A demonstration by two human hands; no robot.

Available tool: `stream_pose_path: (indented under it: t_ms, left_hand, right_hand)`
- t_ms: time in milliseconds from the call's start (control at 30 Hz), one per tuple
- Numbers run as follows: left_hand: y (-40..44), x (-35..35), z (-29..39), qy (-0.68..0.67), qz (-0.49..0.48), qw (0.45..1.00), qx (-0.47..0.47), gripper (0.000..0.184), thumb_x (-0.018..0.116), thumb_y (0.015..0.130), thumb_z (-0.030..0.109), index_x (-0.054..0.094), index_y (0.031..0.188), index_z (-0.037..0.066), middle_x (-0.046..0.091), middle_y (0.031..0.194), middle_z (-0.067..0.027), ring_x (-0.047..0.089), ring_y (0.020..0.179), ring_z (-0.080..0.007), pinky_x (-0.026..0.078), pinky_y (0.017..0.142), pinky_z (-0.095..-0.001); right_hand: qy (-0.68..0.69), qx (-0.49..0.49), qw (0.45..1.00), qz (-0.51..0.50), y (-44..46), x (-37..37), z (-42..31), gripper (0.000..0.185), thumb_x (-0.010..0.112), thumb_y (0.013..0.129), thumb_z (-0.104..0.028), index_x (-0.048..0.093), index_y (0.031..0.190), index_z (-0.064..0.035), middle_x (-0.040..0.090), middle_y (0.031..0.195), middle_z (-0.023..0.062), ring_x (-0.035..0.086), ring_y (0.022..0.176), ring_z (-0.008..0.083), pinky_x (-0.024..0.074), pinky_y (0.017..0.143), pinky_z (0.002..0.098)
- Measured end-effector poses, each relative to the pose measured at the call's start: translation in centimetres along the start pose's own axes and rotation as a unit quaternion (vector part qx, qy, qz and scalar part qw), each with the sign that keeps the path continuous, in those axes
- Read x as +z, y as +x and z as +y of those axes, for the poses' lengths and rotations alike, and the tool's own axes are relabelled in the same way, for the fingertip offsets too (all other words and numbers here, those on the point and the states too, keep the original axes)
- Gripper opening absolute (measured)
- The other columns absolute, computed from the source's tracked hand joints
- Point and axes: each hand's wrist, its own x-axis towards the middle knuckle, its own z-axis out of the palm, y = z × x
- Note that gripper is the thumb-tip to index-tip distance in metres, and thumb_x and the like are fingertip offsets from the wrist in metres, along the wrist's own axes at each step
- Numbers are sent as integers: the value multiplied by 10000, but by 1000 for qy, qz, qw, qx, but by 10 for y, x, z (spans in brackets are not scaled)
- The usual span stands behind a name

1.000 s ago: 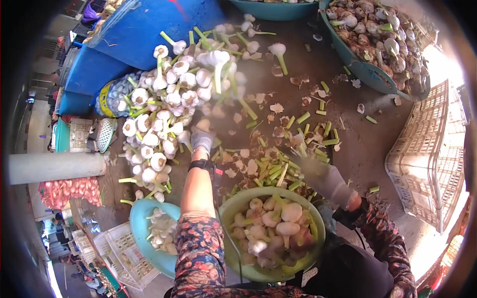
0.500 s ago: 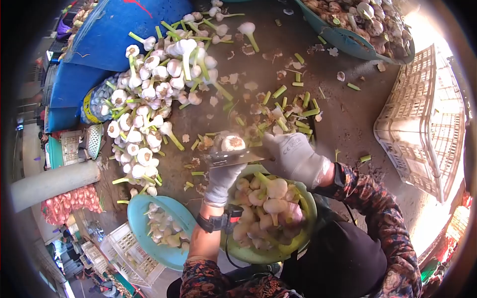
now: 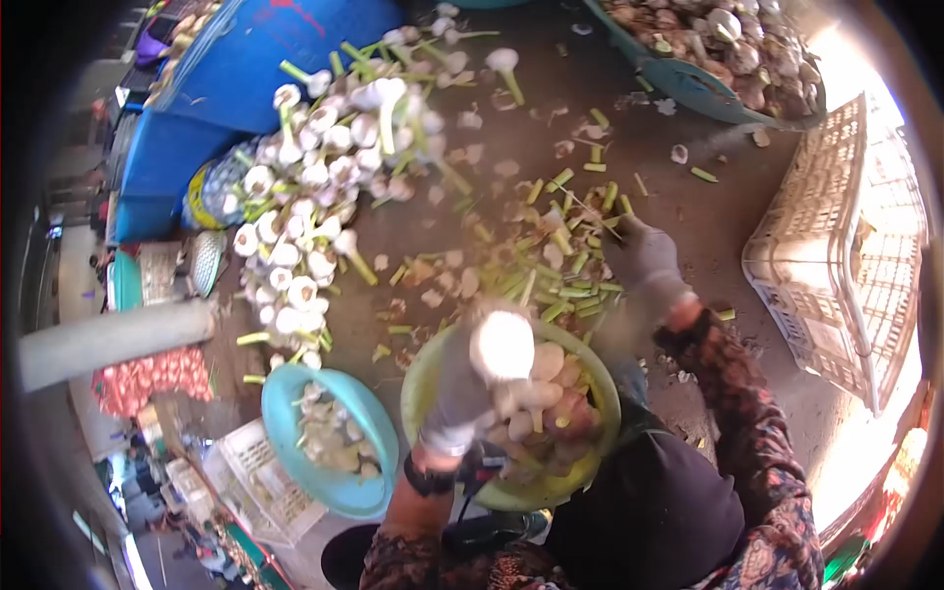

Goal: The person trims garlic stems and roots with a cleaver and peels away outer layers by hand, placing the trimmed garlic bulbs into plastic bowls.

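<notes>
My left hand [image 3: 464, 388], in a pale glove, is closed around a white garlic bulb [image 3: 502, 346] above the rim of the green-yellow basin [image 3: 418, 379]. Trimmed garlic bulbs [image 3: 536, 418] lie in that basin, partly hidden by my left hand and forearm. Out to the right, my gloved right hand [image 3: 647, 264] is closed beside the pile of cut stems [image 3: 565, 251]. It has the knife from the earlier view in its grip, though the blade is thin and hard to make out now. Motion smears both hands.
Garlic with stems [image 3: 315, 187] is heaped at the left against blue barrels [image 3: 157, 177]. A turquoise basin [image 3: 280, 433] with small garlic pieces stands lower left. White crates [image 3: 826, 236] stand at the right. More bulbs fill a teal tub [image 3: 688, 88] at the top right.
The knife blade has left the garlic. My right hand has swung up and right, toward the cut stems. My left hand has come down toward the basin with a bulb, and the view has shifted slightly.
</notes>
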Motion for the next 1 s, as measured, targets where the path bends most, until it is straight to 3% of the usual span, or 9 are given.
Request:
stream_pose_path:
  t_ms: [100,167,233,500,600,633,700,800,1000]
  left_hand:
    - [36,-33,-45,127,48,991,6,514,798,695,304,571,1065,28,595,952,-43,563,881,-118,473,794,-282]
    - [41,-33,-56,-36,132,989,58,400,722,781,192,560,1107,24,609,974,-60,604,824,-142,502,708,-256]
    - [31,-41,-60,-328,122,933,-90,326,653,832,170,553,1109,31,615,987,-68,619,825,-167,503,651,-266]
    - [27,3,-50,-326,212,921,-25,196,575,879,165,539,1054,85,540,934,-3,523,870,-120,454,732,-254]
    - [13,-27,-38,-169,20,982,-79,290,616,862,181,517,1088,28,557,927,-38,549,853,-122,455,746,-252]
    - [32,-57,-18,-35,-309,949,-61,440,723,778,218,521,1114,19,582,879,-32,568,799,-119,470,698,-251]
    - [43,-82,-35,70,-185,961,-194,547,796,696,286,541,1104,25,597,837,-37,574,742,-125,483,644,-267]
    - [135,-130,-80,422,135,896,24,643,787,672,320,511,1199,77,590,816,-85,574,676,-221,487,642,-349]
    - [268,-178,-116,615,149,764,-131,647,673,702,457,510,1212,95,633,1039,-195,613,955,-352,486,796,-422]
  right_hand:
    - [73,-19,996,44,-26,-17,-6,227,589,820,-297,636,840,-75,624,730,164,626,717,340,491,621,404]
    - [112,-24,993,-10,-37,-9,-15,245,566,824,-327,649,836,-96,634,722,169,633,744,344,501,643,409]
    - [269,-13,963,-8,-48,-3,-21,223,570,827,-302,648,836,-94,633,722,168,630,724,346,502,647,398]
    - [364,-155,918,24,-49,-46,-82,192,621,796,-203,600,861,-24,625,745,185,633,704,359,502,607,382]
    - [-49,-172,973,-146,-39,33,-21,309,594,780,-353,652,912,-79,646,814,194,631,746,377,511,683,428]
    - [-55,-183,971,-146,-32,36,-3,309,594,780,-353,652,912,-79,646,814,194,631,746,377,511,683,428]
    - [107,-78,989,-60,-44,50,17,306,576,780,-367,662,867,-87,641,775,186,628,768,373,496,694,431]
    - [114,-28,991,-72,-32,56,24,301,571,781,-362,642,800,-70,627,726,184,620,765,370,483,682,433]
    - [112,44,982,-145,-30,13,-8,301,571,794,-349,643,819,-58,623,721,185,612,743,373,483,674,427]
